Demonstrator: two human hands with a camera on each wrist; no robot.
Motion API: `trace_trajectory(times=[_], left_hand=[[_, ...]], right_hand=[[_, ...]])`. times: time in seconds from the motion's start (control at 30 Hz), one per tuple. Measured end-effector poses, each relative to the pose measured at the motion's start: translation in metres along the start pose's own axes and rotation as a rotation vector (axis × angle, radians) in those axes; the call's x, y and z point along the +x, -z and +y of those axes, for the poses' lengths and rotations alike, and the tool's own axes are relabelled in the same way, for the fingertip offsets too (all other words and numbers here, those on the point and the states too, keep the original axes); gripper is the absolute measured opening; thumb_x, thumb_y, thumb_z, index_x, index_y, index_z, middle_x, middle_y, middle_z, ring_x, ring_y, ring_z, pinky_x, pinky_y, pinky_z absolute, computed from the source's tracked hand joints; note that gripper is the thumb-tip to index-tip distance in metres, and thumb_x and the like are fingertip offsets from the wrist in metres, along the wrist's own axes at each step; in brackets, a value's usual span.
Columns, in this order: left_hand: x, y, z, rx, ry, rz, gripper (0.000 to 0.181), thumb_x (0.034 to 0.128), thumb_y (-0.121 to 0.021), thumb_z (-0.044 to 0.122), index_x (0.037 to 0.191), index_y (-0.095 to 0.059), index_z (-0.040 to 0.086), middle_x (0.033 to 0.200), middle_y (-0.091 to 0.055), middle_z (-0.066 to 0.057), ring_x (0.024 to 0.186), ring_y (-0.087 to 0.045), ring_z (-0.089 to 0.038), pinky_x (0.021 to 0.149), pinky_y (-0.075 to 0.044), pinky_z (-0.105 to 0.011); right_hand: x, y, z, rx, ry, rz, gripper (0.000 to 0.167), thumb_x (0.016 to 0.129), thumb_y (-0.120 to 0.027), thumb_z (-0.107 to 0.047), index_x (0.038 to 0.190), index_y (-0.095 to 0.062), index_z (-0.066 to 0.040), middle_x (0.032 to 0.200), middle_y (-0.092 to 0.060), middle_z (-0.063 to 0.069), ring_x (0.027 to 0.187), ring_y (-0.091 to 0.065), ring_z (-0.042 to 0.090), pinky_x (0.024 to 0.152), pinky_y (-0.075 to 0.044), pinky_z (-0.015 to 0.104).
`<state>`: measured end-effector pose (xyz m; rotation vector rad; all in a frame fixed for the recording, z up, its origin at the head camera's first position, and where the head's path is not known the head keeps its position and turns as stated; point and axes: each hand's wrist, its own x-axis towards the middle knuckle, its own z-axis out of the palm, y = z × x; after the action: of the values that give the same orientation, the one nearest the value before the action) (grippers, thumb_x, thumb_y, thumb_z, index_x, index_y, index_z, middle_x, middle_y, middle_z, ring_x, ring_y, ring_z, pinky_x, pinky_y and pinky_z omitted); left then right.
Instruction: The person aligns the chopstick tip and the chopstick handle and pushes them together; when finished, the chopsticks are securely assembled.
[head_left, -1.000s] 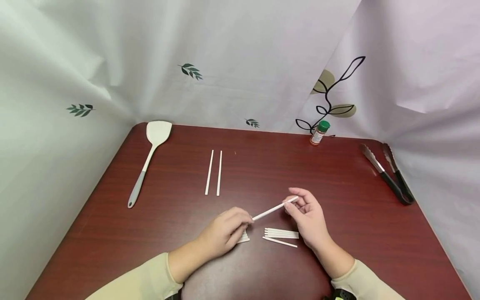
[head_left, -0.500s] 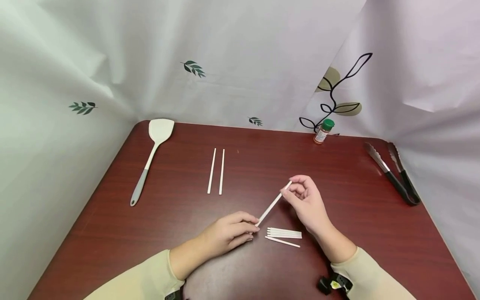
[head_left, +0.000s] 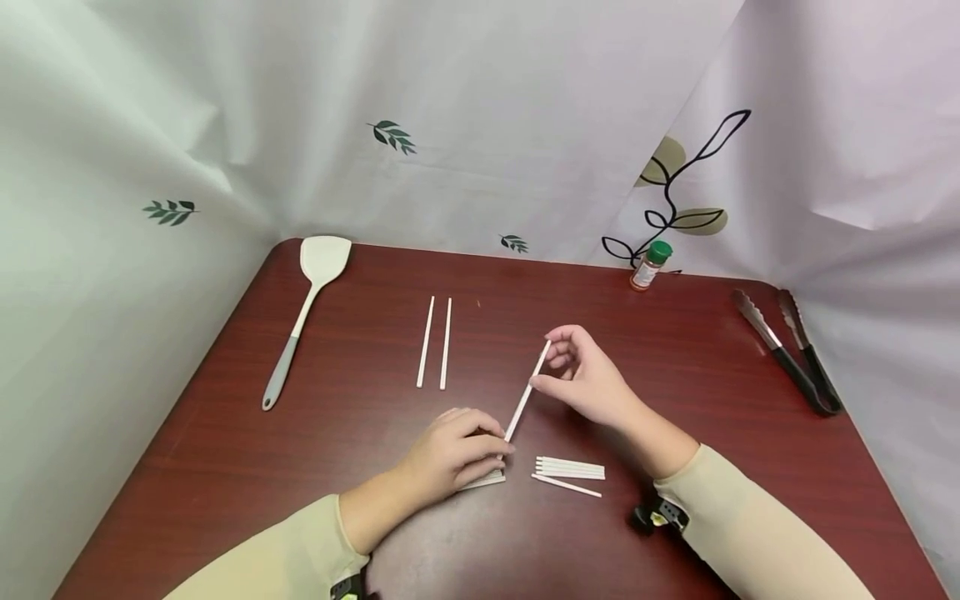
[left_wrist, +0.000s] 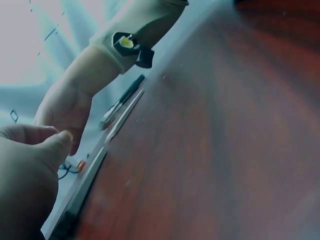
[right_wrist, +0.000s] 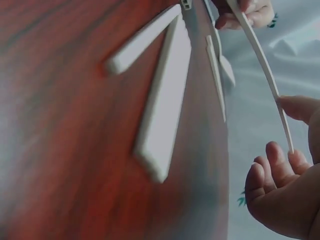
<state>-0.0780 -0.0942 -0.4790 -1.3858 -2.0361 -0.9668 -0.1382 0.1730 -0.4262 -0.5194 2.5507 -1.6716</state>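
A thin white stick (head_left: 527, 392) slants up between my two hands in the head view. My left hand (head_left: 457, 454) pinches its lower end. My right hand (head_left: 588, 383) holds the upper part, with thumb and fingertips on it; the right wrist view shows the stick (right_wrist: 265, 65) looking slightly bowed. Partly under my left hand lies a group of white sticks (head_left: 487, 480). Another row of short white sticks (head_left: 572, 467) lies side by side to the right, with one loose stick (head_left: 567, 486) angled in front of it.
Two longer white sticks (head_left: 446, 343) lie apart, roughly parallel, behind my left hand. A white spatula (head_left: 303, 321) with a grey handle is at the left. At the back stands a green-capped spice jar (head_left: 650, 267); tongs (head_left: 787, 354) lie far right. White sheeting surrounds the dark red table (head_left: 300, 450).
My right hand has swung leftward and farther from me, turning the held stick from a shallow slant to a steeper one. My left hand has kept its end nearly in place.
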Motion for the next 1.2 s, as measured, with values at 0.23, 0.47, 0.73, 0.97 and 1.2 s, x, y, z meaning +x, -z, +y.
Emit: trace_trajectory(times=[0.23,0.47,0.73,0.97,1.2], left_hand=[[-0.002,0.013,-0.019,0.060,0.013,0.004,0.032,0.0803,-0.091,0.023,0.109,-0.081,0.016,0.111,-0.073,0.002,0.099,-0.069,-0.017,0.087,-0.054,-0.040],[-0.003,0.019,-0.038,0.087,0.143,0.001,0.033,0.0773,-0.096,0.027,0.103,-0.080,0.015,0.108,-0.074,0.001,0.100,-0.069,-0.018,0.090,-0.052,-0.041],[-0.002,0.021,-0.050,0.177,0.296,0.021,0.046,0.0728,-0.099,0.038,0.107,-0.079,0.015,0.110,-0.070,0.000,0.105,-0.064,-0.023,0.090,-0.048,-0.047],[-0.004,0.020,-0.055,0.247,0.484,0.026,0.081,0.0587,-0.105,0.042,0.126,-0.070,0.012,0.122,-0.065,-0.006,0.115,-0.056,-0.031,0.093,-0.041,-0.056],[-0.003,0.019,-0.062,0.270,0.582,0.029,0.090,0.0549,-0.107,0.040,0.130,-0.067,0.011,0.131,-0.060,-0.009,0.126,-0.049,-0.036,0.096,-0.035,-0.060]], right_hand=[[0.021,-0.013,-0.007,0.004,0.034,-0.056,0.074,0.079,-0.092,-0.006,0.137,-0.046,-0.002,0.107,-0.067,0.014,0.097,-0.063,0.031,0.074,-0.053,0.032],[0.051,-0.018,-0.001,-0.069,-0.049,-0.158,0.089,0.078,-0.094,-0.013,0.147,-0.039,-0.002,0.111,-0.068,0.015,0.098,-0.065,0.030,0.090,-0.053,0.043],[0.086,-0.016,0.009,-0.129,-0.056,-0.242,0.086,0.078,-0.095,-0.014,0.145,-0.044,0.000,0.115,-0.066,0.016,0.101,-0.062,0.031,0.093,-0.050,0.041],[0.104,-0.031,0.015,-0.205,-0.066,-0.262,0.084,0.076,-0.096,-0.019,0.142,-0.047,-0.001,0.114,-0.065,0.013,0.103,-0.059,0.029,0.094,-0.048,0.040],[0.120,-0.038,0.017,-0.249,-0.128,-0.269,0.083,0.076,-0.097,-0.022,0.141,-0.049,-0.003,0.112,-0.059,0.011,0.095,-0.054,0.026,0.086,-0.045,0.037]])
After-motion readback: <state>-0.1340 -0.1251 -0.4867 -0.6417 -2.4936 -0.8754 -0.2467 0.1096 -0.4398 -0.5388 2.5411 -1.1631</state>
